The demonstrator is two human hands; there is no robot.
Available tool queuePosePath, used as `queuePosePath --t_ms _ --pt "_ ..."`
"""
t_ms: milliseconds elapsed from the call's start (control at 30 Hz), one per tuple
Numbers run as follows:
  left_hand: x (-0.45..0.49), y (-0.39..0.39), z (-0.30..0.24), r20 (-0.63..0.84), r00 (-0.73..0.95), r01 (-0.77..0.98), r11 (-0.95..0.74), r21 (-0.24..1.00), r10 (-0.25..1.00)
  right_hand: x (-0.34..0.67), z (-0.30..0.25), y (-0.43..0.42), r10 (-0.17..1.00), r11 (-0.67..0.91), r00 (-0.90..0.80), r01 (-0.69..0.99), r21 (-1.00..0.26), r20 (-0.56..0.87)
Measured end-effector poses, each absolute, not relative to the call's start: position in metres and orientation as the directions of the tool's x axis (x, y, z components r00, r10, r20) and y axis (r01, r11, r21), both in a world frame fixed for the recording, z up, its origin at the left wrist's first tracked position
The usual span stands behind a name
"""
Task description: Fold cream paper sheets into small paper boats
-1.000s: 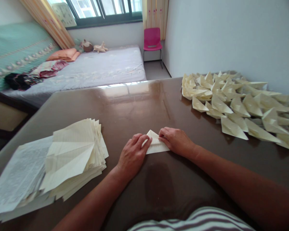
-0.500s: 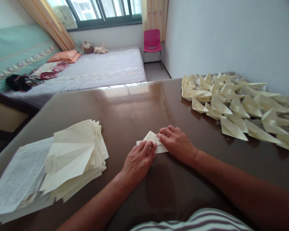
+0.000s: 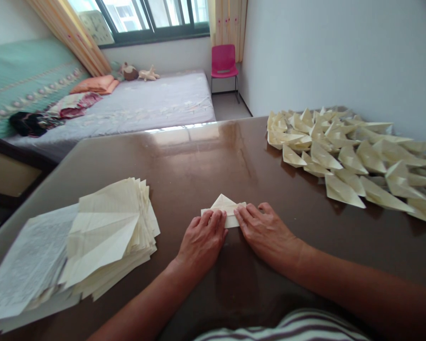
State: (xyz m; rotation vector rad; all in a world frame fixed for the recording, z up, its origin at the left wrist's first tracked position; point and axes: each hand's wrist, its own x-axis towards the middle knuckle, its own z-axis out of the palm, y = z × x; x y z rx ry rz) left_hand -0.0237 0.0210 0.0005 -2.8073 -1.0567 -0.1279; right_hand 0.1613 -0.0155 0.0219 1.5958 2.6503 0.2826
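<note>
A small cream folded paper, pointed at the top, lies on the dark brown table in front of me. My left hand presses its lower left part with fingers stretched flat. My right hand lies beside it, fingers flat on the paper's lower right edge. The two hands nearly touch at the fingertips. The bottom strip of the paper is hidden under my fingers.
A stack of cream sheets, with printed pages beneath, sits at the left. Several finished folded paper shapes cover the table's right side by the wall. Beyond the table are a bed and a pink chair.
Both hands slid toward me, down to the paper's lower edge, and came closer together. More of the paper's pointed top now shows.
</note>
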Motion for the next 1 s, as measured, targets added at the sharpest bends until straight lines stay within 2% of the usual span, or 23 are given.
queuePosePath --t_ms 300,433,533,733,1000 --pt "-0.032 0.019 0.008 0.112 0.713 0.696 -0.679 -0.233 0.692 0.163 0.028 -0.020 0.925 0.374 -0.379 0.901 0.219 -0.019" --pt "-0.035 0.020 0.008 0.087 0.710 0.695 -0.675 -0.246 0.699 0.163 0.028 -0.019 0.928 0.368 -0.373 0.903 0.223 -0.019" --pt "-0.035 0.021 0.005 0.116 0.731 0.679 -0.701 -0.218 0.673 0.161 0.025 -0.019 0.922 0.374 -0.387 0.900 0.222 0.013" --pt "-0.028 0.023 0.001 0.115 0.791 0.609 -0.791 -0.050 0.601 0.153 0.014 -0.021 0.872 0.455 -0.478 0.871 0.184 0.107" --pt "-0.026 0.027 0.005 0.085 0.789 0.613 -0.789 -0.039 0.609 0.157 0.024 -0.018 0.907 0.407 -0.420 0.893 0.192 0.034"
